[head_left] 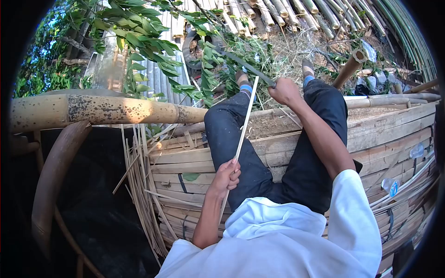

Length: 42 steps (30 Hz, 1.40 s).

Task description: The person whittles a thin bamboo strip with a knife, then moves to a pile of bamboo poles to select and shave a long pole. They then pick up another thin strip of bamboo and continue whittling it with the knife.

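Note:
My left hand [225, 177] is closed around a long, thin bamboo strip [244, 127], which slants up over my left thigh, its top end near the blade. In my right hand [285, 91] is the handle of a machete [248, 66], fingers wrapped round it. The long dark blade points up and to the left, away from my body. The blade's lower part lies just above the strip's upper end in this view. Most of the handle is hidden inside my fist.
I sit on a bench of split bamboo slats [278, 143]. A bundle of thin strips [139, 176] lies on the left, below a thick bamboo pole [111, 109]. Leafy branches [139, 41] hang ahead. Cut bamboo poles [287, 11] lie at the back; a plastic cup [390, 186] rests at right.

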### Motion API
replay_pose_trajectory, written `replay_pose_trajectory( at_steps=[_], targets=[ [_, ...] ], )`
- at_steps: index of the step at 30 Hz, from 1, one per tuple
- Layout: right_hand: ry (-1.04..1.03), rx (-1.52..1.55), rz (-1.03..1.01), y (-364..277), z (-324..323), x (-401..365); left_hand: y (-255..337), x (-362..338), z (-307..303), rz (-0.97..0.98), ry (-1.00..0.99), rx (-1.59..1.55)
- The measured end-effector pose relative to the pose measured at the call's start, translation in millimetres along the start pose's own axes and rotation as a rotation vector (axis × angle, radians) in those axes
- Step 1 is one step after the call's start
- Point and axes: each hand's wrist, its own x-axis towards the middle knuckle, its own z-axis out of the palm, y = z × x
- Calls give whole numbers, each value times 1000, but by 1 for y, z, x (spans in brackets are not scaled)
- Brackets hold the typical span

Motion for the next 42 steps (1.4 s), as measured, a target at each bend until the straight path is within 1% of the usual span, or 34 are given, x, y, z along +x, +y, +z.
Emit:
replay_pose_trajectory(
  at_steps=[1, 2, 3, 5, 6, 7, 8, 9, 10, 11, 12, 13, 14, 15, 17, 18, 19, 20, 21, 23, 24, 25, 26, 27, 28, 29, 31, 32, 33, 34, 36, 40, 42],
  targets=[
    [64, 81, 245, 6, -3, 10, -1, 1, -2, 29, -54, 37],
    [79, 72, 248, 20, 8, 20, -1, 2, 4, 28, -15, 10],
    [76, 74, 244, 21, 18, 18, -1, 1, 8, 29, -10, 7],
    [67, 788, 421, 20, 17, 15, 6, 7, 17, 84, 167, 65],
    [70, 1110, 432, 13, 18, 10, 6, 9, 20, 86, 162, 59],
    [64, 1102, 434, 11, 17, 3, 4, 10, 23, 116, 190, 124],
    [0, 1291, 369, 5, 6, -5, 2, 11, 25, 148, 218, 193],
    [-64, 1481, 300, -2, -3, -12, -2, 15, 25, 148, 215, 191],
    [-82, 1508, 272, -11, -8, -18, -8, 19, 24, 200, 240, 252],
    [-92, 1474, 231, -15, -12, -23, -11, 22, 23, 252, 265, 313],
    [-71, 1395, 199, -21, -14, -28, -15, 22, 22, 251, 261, 313],
    [-51, 1314, 163, -25, -16, -30, -16, 23, 22, 277, 267, 381],
    [-41, 1270, 141, -25, -12, -29, -15, 23, 24, 302, 274, 449],
    [-41, 1269, 140, -24, -11, -29, -13, 21, 25, 303, 274, 448],
    [-166, 1391, 94, -24, -11, -29, -6, 16, 31, 217, 255, 441],
    [-222, 1446, 91, -27, -10, -31, -3, 16, 32, 218, 256, 440],
    [-224, 1447, 91, -31, -9, -35, 1, 17, 33, 196, 200, 360],
    [-331, 1432, 58, -36, -8, -39, 5, 18, 34, 175, 145, 279],
    [-441, 1416, 26, -41, -6, -43, 10, 21, 36, 173, 151, 276],
    [-518, 1319, 9, -51, 0, -50, 18, 28, 41, 211, 127, 244],
    [-504, 1163, -13, -51, 2, -49, 17, 34, 37, 212, 132, 242],
    [-506, 1164, -14, -50, 4, -48, 14, 43, 29, 319, 224, 426],
    [-353, 941, -207, -49, 4, -46, 17, 47, 28, 426, 315, 612],
    [-202, 713, -386, -48, 5, -47, 20, 47, 27, 421, 316, 613],
    [-208, 717, -382, -46, 6, -49, 22, 45, 25, 432, 398, 747],
    [-229, 544, -376, -46, -1, -52, 26, 42, 27, 442, 481, 881],
    [-267, 197, -362, -48, -8, -57, 30, 38, 31, 420, 524, 906],
    [-238, 145, -370, -50, -5, -59, 29, 38, 31, 431, 558, 943],
    [-246, 145, -367, -51, 0, -62, 28, 38, 32, 441, 590, 979],
    [-183, 97, -365, -52, 5, -64, 25, 38, 34, 434, 588, 973],
    [-84, 50, -337, -55, 17, -64, 21, 40, 38, 493, 648, 993],
    [-100, -4, -277, -50, 23, -58, 10, 43, 36, 478, 659, 999],
    [-80, -54, -150, -42, 28, -48, 6, 46, 32, 539, 663, 1019]
  ],
)
